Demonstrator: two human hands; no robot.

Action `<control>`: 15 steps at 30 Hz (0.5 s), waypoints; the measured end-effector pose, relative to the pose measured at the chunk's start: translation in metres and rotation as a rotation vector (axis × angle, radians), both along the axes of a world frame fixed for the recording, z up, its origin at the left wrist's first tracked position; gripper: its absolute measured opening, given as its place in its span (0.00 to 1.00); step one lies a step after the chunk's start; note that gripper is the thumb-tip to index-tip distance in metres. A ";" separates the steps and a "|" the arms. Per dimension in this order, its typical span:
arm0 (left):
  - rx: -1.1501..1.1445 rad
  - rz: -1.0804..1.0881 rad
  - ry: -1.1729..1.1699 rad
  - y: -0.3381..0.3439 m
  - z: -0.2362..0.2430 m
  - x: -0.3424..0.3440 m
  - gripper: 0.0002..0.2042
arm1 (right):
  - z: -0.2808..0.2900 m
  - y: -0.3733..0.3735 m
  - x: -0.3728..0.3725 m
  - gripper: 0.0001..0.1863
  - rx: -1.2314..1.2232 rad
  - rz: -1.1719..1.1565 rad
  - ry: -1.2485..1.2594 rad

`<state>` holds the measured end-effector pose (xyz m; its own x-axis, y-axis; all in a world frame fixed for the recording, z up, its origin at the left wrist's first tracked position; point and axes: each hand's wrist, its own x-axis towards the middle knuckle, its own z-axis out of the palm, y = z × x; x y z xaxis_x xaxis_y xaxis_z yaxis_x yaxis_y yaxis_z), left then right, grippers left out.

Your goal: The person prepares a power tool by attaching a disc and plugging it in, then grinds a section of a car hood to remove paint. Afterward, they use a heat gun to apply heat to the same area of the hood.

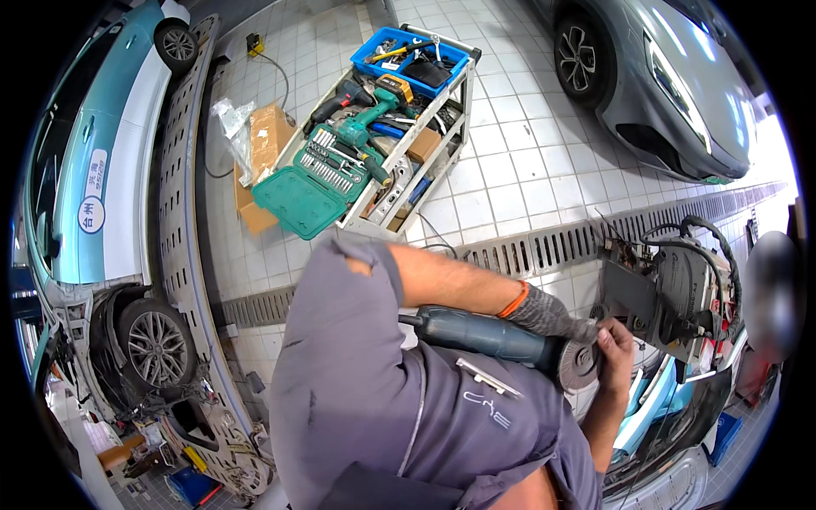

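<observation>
An angle grinder (489,333) with a dark teal body lies along the underside of my left forearm, against my grey shirt. Its round grey disc (579,365) faces up at the right end. My left hand (557,316) wears a grey knit glove with an orange cuff; its fingers are closed and bent down at the grinder's head. What they grip is hidden. Bare, my right hand (617,347) comes up from below, its fingers pinched together at the disc's right edge, close to the glove's fingertips. Whether it grips the disc or the glove cannot be made out.
A tool cart (466,95) holds a blue tray (365,61), a green cordless tool (361,125) and an open green socket case (299,201). Cars stand at the left and upper right. A floor grate (544,253) crosses behind. Cabled equipment (680,280) stands right of my hands.
</observation>
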<state>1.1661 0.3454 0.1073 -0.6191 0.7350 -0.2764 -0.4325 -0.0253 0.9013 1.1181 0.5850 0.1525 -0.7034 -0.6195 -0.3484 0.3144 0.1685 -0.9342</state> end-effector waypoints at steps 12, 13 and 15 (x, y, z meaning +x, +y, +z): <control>-0.207 0.099 0.183 -0.018 0.039 0.011 0.45 | 0.001 0.052 0.018 0.25 0.113 -0.254 0.139; -0.217 0.089 0.212 -0.016 0.043 0.010 0.45 | 0.010 0.039 0.009 0.26 0.135 -0.170 0.243; -0.236 0.072 0.269 -0.010 0.048 0.009 0.45 | 0.028 0.012 -0.008 0.29 0.161 -0.015 0.456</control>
